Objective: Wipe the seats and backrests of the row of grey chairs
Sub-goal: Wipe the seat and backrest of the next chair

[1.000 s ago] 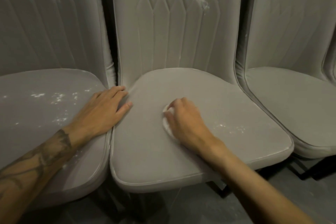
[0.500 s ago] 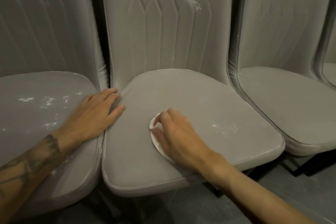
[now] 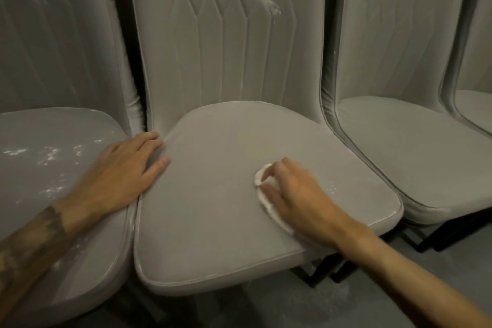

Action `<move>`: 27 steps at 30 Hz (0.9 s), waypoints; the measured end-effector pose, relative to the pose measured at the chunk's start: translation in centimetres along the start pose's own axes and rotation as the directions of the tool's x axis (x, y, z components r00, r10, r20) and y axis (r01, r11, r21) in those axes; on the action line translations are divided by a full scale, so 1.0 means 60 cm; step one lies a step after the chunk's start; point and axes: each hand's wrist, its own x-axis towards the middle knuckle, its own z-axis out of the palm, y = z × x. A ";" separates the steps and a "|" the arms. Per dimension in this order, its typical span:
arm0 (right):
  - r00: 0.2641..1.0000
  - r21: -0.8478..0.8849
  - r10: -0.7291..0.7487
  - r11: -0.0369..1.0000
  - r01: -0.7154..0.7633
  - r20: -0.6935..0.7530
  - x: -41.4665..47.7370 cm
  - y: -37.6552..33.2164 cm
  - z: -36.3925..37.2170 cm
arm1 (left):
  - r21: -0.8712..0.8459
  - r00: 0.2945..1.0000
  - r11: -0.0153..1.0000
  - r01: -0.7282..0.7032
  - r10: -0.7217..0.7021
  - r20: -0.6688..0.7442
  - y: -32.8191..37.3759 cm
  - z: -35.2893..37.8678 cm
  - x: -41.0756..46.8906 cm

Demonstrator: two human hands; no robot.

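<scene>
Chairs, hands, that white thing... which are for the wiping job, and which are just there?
For the job: white cloth, held by the right hand; middle seat; its smudged backrest; speckled left seat; right seat; left hand, resting flat across two seats.
Just there: black chair legs; grey floor.

No text, label, brand, number or sign can be read anywhere.

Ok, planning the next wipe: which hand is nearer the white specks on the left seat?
Left. The left hand rests beside the specks; the right hand holds a pad on the middle seat.
</scene>
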 end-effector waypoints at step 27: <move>0.992 -0.009 0.122 0.992 -0.122 -0.015 0.013 0.092 -0.037 | 0.000 1.000 1.000 -0.012 0.012 -0.010 -0.008 0.006 0.005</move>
